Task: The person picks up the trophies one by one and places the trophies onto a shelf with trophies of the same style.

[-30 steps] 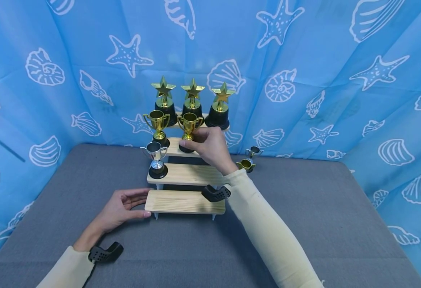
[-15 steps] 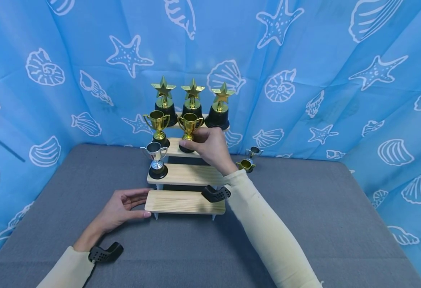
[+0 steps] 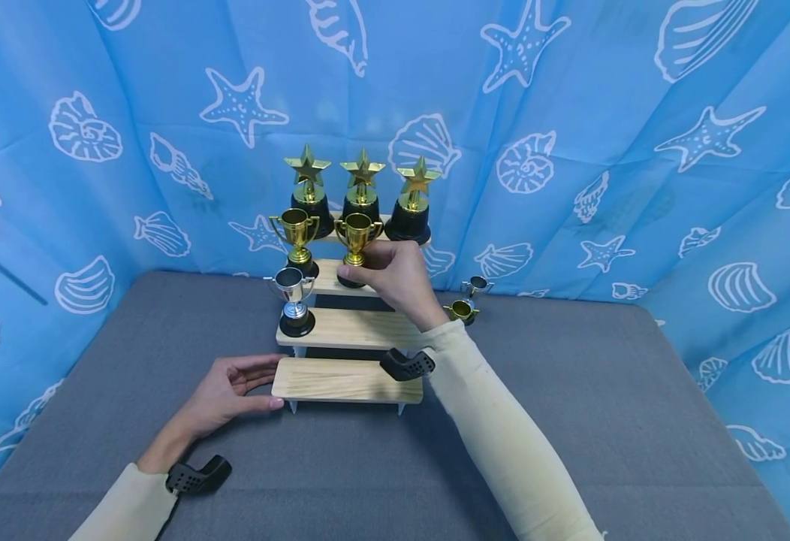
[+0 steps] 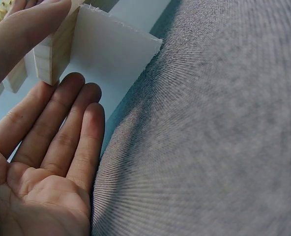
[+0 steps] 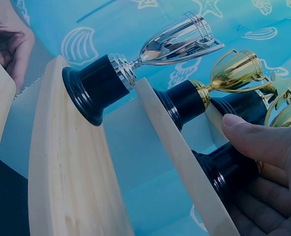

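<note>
My right hand (image 3: 403, 276) pinches a gold trophy cup (image 3: 357, 233) low down between thumb and fingers. Its black base (image 5: 234, 164) is at the second-highest wooden step (image 5: 185, 169) in the right wrist view. Left of it on that step stands another gold trophy cup (image 3: 297, 229). One step lower, a silver trophy cup (image 3: 293, 289) is upright at the left end. My left hand (image 3: 222, 394) rests beside the lowest step (image 3: 348, 379), thumb at its front corner. In the left wrist view the fingers (image 4: 62, 140) are extended, their tips by the wood.
Three gold star trophies (image 3: 361, 180) stand along the top step. Right of the stand, partly behind my right forearm, are a small silver cup (image 3: 477, 284) and a small gold cup (image 3: 462, 309). A blue shell-patterned curtain (image 3: 571, 150) hangs behind the grey table (image 3: 604, 421).
</note>
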Available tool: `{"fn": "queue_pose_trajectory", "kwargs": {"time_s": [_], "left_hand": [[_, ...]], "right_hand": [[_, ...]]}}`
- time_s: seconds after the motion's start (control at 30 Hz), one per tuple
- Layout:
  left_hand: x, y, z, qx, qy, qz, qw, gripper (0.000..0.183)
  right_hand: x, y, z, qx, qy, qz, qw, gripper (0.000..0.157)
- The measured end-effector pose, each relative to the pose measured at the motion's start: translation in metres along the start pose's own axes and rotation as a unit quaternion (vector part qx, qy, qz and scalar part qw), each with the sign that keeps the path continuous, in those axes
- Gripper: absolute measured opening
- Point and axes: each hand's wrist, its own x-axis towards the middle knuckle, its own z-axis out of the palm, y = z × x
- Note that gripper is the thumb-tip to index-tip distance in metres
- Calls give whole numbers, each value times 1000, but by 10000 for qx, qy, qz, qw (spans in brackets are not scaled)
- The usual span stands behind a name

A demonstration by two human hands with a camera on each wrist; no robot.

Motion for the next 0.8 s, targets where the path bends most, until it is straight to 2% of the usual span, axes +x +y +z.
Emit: {"fn": "queue_pose_trajectory", "kwargs": {"time_s": [0.8], "left_hand": [[0, -1, 0, -23, 5, 14, 10000, 69]], "right_hand": [[-3, 2, -1, 255, 6, 40, 9997, 38]]}}
